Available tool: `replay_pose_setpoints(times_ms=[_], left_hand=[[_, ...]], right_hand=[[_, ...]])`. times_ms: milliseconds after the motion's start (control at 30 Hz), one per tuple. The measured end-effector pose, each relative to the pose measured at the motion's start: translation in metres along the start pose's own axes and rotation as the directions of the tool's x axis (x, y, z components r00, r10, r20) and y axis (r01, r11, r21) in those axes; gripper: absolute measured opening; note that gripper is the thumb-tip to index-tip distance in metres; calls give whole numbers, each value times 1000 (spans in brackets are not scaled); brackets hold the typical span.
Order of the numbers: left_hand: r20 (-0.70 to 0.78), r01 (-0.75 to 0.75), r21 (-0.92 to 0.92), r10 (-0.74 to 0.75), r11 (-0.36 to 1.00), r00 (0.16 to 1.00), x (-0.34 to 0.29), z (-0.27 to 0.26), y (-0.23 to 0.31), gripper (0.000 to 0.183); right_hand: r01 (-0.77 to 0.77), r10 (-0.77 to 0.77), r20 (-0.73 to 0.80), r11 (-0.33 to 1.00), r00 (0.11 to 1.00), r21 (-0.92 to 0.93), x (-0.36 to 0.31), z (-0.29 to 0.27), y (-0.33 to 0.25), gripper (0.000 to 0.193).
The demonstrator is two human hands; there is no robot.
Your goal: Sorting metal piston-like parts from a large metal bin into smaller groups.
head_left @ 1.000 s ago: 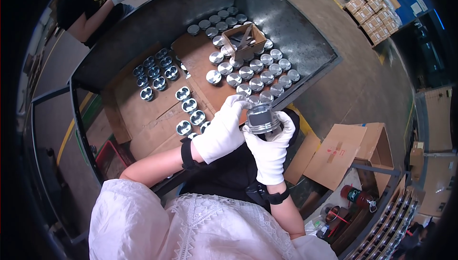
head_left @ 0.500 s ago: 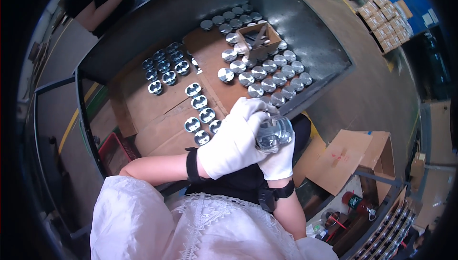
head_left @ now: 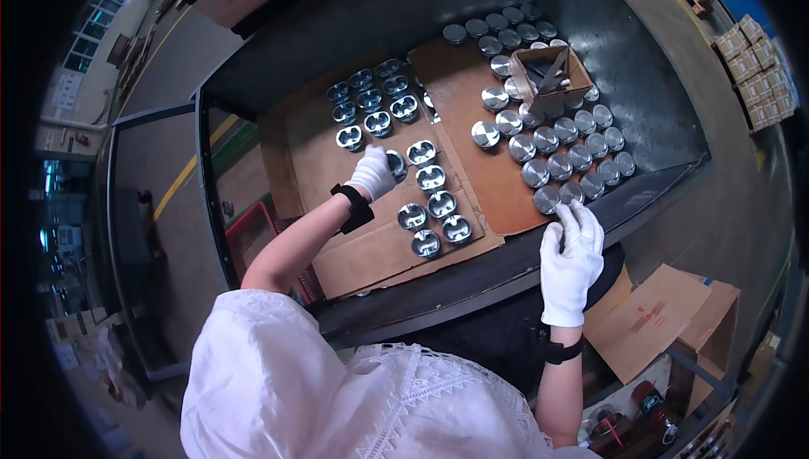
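Grey steel, open-topped bin [head_left: 640,50] is framing the work

Flat brown cardboard [head_left: 362,240] is lining its floor. White fabric-gloved right hand [head_left: 573,261] is spreading its fingers loosely beside a round, flat-topped silver piston [head_left: 546,200]; contact isn't clear. White fabric-gloved left hand [head_left: 372,174] is pinching a silver metal piston [head_left: 395,165] near a hollow-side-up neighbour [head_left: 421,153]. Uneven release could be tipping the held one; sideways drift could be knocking both together.

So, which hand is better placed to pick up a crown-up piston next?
Probably the right hand: it looks empty, its fingertips right by the nearest crown-up pistons. The left hand is farther off, at another piston beside the skirt-up pistons.
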State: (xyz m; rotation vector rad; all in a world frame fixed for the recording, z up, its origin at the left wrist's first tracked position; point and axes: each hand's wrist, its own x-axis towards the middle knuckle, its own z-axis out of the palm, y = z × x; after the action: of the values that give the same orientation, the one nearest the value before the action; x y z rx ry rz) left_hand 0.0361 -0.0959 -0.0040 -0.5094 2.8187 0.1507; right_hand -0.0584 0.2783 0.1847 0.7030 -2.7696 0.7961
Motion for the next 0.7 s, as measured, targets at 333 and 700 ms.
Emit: replay_pose_setpoints(times_ms=[333,700], left_hand=[[366,323,-165,-247,932,897,13,90,28,55],[470,203,-57,-153,978,870,59,17,75,83]], right_hand=[[62,-58,28,984,998,-166,0,5,-1,24],[24,-8,79,979,997,-202,4,4,-5,26]])
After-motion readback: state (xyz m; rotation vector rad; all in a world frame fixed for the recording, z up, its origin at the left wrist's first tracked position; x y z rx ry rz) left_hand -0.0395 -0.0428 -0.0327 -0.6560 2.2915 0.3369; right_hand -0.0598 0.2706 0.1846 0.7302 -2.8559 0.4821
